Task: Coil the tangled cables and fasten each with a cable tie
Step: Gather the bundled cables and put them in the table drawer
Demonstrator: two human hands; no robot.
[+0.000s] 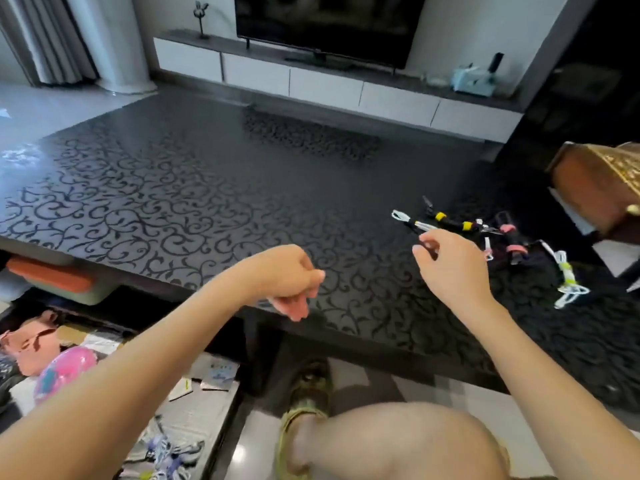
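Note:
Several coiled cables lie together at the right of the dark patterned table (173, 202). They are a white bundle (403, 217) with a dark tie, a black one with yellow ties (452, 222), a black one with pink ties (513, 242) and a white one with a green tie (567, 276). My right hand (453, 268) hovers just in front of the white bundle, thumb and forefinger loosely curled and slightly apart, with nothing plainly between them. My left hand (291, 282) hangs over the table's near edge with fingers loosely curled down, holding nothing.
A carved wooden box (595, 188) stands at the right edge behind the cables. A TV (329, 26) on a low white cabinet is behind the table. Below the table's left side are an orange-lidded container (52, 277), a pink ball (65, 370) and papers. My knee (398, 441) is below.

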